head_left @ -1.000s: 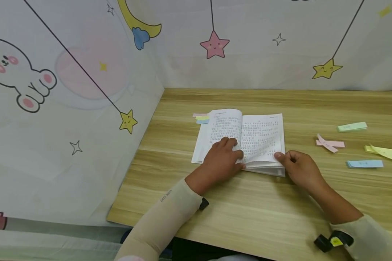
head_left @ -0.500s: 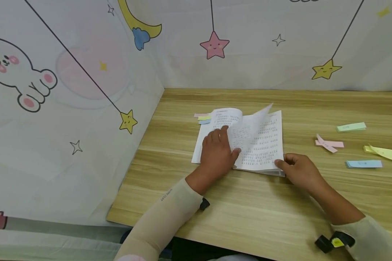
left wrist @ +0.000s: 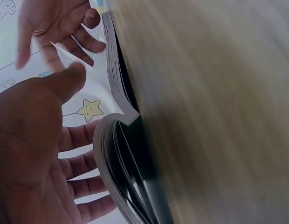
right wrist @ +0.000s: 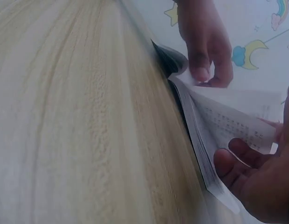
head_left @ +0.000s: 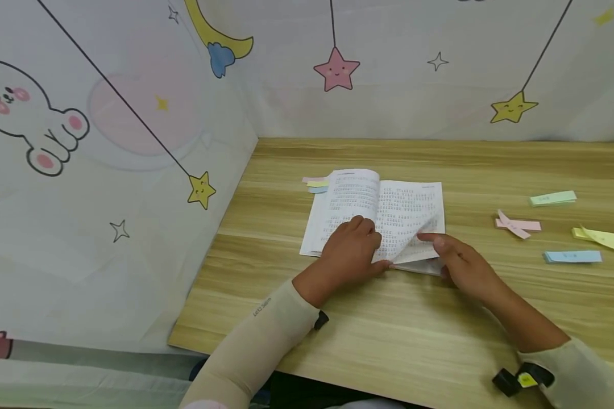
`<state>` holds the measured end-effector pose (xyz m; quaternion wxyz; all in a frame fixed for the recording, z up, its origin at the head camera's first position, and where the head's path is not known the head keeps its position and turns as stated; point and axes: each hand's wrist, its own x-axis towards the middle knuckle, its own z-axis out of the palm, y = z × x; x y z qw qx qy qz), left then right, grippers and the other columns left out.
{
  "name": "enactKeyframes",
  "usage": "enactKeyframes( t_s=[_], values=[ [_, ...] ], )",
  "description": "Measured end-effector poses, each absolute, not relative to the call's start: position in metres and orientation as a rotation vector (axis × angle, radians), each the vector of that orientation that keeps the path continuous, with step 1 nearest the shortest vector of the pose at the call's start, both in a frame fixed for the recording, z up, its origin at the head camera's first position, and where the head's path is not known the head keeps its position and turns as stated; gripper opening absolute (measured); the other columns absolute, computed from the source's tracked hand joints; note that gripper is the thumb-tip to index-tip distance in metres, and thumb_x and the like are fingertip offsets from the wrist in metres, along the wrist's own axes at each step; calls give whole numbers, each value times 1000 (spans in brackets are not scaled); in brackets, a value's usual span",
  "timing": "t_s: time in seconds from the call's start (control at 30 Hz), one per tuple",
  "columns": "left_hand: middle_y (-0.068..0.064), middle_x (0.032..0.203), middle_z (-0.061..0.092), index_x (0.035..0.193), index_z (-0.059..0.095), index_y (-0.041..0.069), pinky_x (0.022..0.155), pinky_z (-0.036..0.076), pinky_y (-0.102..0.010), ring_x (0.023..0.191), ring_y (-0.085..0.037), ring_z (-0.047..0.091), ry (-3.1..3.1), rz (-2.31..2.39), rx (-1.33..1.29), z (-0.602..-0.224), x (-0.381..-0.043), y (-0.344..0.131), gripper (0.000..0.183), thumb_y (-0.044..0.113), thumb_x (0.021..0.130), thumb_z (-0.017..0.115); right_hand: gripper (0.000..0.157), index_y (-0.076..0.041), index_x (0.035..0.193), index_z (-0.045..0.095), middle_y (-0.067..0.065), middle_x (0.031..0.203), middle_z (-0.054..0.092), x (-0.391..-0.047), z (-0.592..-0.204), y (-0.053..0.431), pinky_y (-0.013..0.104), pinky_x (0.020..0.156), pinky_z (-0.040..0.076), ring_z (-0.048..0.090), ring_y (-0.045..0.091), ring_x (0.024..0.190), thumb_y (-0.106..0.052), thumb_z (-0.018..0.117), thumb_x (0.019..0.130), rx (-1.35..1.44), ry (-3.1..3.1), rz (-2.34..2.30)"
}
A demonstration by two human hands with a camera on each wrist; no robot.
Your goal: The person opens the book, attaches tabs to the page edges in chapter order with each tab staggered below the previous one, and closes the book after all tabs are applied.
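Observation:
An open book [head_left: 406, 199] with printed pages lies on the table, its spine facing away from neither hand but running between them. My left hand [head_left: 350, 247] rests over the lower left page, thumb reaching to the gutter at the bottom edge. In the left wrist view its fingers [left wrist: 81, 186] stretch along the curved pages. My right hand [head_left: 465, 264] is at the lower right corner, index finger extended against a lifted leaf [right wrist: 237, 119] that bends up toward the left. The right thumb [right wrist: 226, 163] stands apart from that leaf.
Pink, yellow and blue sticky tabs [head_left: 317, 184] stick out from the book's left side. Right of the book on the wooden table [head_left: 389, 329] lie green strips [head_left: 552, 198], pink strips [head_left: 518, 225], yellow strips [head_left: 601, 238] and blue strips [head_left: 573, 257]. A cartoon-printed cloth [head_left: 389, 108] stands behind.
A leaf that stood upright half a second ago has gone over to the left. My left hand has shifted back toward the gutter; my right index finger has moved left, raising another leaf's corner.

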<state>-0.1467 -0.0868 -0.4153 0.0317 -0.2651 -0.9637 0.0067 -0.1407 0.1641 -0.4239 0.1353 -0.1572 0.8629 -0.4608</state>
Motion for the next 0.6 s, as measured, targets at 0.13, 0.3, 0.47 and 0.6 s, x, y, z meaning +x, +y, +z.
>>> enactKeyframes(
  t_s=[0.13,0.3,0.47,0.6],
  values=[
    [3,101,43,82,51,20,82,36,-31,97,-16,38,-2992,15,-785,-418,-148,-87,46,67,81,52,50,-3,137,41,16,124,46,-135,-421,162,38,70,46,52,30,88,-35,19,104,-590,2434,-1384],
    [0,106,55,112,55,12,79,43,-32,100,-18,48,-2924,-11,-690,-417,-150,-86,37,44,93,50,46,-11,139,45,12,118,53,-135,-423,162,34,67,48,55,28,81,-35,30,103,-574,2494,-1383],
    [-20,131,44,149,11,6,89,43,-39,120,-31,44,-2783,-148,-451,-418,-154,-88,82,29,87,60,40,-16,135,51,10,84,57,-138,-426,163,30,54,45,54,20,64,-33,42,100,-453,2619,-1311],
    [-19,151,13,147,28,21,108,17,-50,139,-39,6,-2781,20,-495,-413,-153,-90,76,19,81,66,53,-13,145,35,16,90,64,-141,-426,163,27,49,41,52,14,61,-26,53,96,-366,2673,-1291]
  ],
)
